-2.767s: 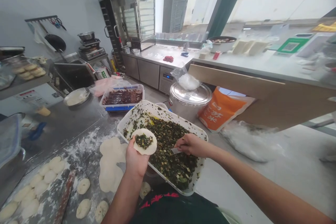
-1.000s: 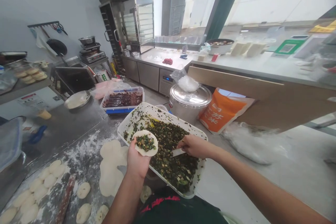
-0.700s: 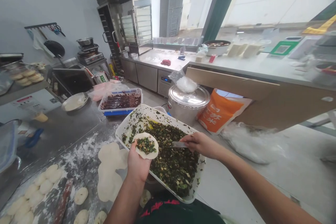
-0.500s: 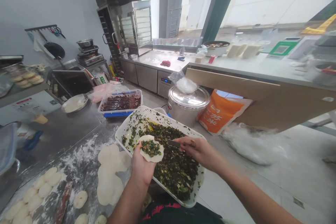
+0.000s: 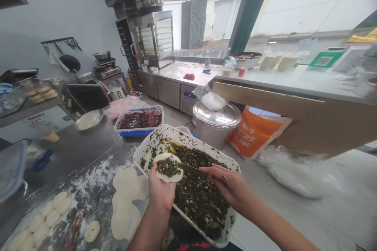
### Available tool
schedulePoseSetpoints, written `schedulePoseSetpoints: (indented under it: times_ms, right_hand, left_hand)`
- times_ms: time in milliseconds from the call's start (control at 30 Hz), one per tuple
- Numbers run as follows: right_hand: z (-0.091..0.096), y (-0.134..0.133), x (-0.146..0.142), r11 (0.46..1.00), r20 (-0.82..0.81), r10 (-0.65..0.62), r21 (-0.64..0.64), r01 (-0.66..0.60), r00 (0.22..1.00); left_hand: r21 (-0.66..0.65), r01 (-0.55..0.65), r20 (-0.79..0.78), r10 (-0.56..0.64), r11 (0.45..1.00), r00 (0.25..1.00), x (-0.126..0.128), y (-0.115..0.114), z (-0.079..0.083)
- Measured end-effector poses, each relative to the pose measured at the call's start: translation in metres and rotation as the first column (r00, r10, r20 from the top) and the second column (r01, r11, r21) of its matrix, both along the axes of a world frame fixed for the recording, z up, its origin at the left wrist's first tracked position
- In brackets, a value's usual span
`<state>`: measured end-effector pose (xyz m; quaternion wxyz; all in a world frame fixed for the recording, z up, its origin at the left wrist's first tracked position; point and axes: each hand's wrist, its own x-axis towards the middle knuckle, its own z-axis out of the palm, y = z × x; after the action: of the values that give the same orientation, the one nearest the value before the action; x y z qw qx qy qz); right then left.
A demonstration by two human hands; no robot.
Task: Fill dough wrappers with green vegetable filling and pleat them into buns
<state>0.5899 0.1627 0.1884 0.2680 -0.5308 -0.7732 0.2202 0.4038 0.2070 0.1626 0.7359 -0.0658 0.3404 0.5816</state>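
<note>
My left hand [image 5: 160, 190] is cupped under a round dough wrapper [image 5: 167, 168] that carries a mound of chopped green filling. My right hand [image 5: 228, 186] is closed on a thin metal spatula [image 5: 191, 169] whose tip rests at the wrapper's right edge. Both hands hover over a white rectangular tray [image 5: 147, 146] heaped with the same dark green filling. The tray lies on a floured steel counter [image 5: 88, 172].
Flattened wrappers [image 5: 126, 200] and dough balls [image 5: 47, 215] lie left of the tray, beside a rolling pin [image 5: 73, 229]. Behind are a blue-rimmed tray of dark red filling [image 5: 138, 119], a steel pot with lid [image 5: 216, 119], an orange bag [image 5: 255, 133] and a metal bowl [image 5: 88, 119].
My right hand lifted the spatula out of the tray's filling and brought it left to the wrapper in my left hand. The mound on the wrapper grew. The camera tilted slightly.
</note>
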Motion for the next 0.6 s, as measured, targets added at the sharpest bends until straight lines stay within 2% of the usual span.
schedulePoseSetpoints:
  times_ms: [133,233,333,500,600]
  right_hand:
    - [0.002,-0.004,-0.003,0.998,0.04,0.023,-0.061,-0.021,0.999]
    - [-0.002,-0.005,-0.003,0.995,0.15,-0.092,-0.009,0.095,0.984]
    - [-0.004,-0.005,0.0,0.983,0.169,-0.184,0.035,0.18,0.968]
    - [-0.002,-0.009,-0.004,0.996,0.106,-0.092,0.001,0.092,0.99]
    - [-0.008,-0.011,-0.006,0.989,0.19,-0.147,0.046,0.14,0.971]
  left_hand:
    - [-0.013,-0.043,0.019,0.043,0.999,0.999,0.001,-0.002,0.001]
    - [0.001,-0.054,0.023,0.054,0.999,0.998,0.003,-0.003,0.0]
    - [-0.003,-0.071,0.007,0.071,0.998,0.997,0.005,-0.005,0.0]
    - [-0.006,-0.068,-0.007,0.068,0.998,0.998,0.009,-0.008,0.0]
    - [0.0,-0.054,0.003,0.054,0.999,0.999,0.01,-0.01,-0.002]
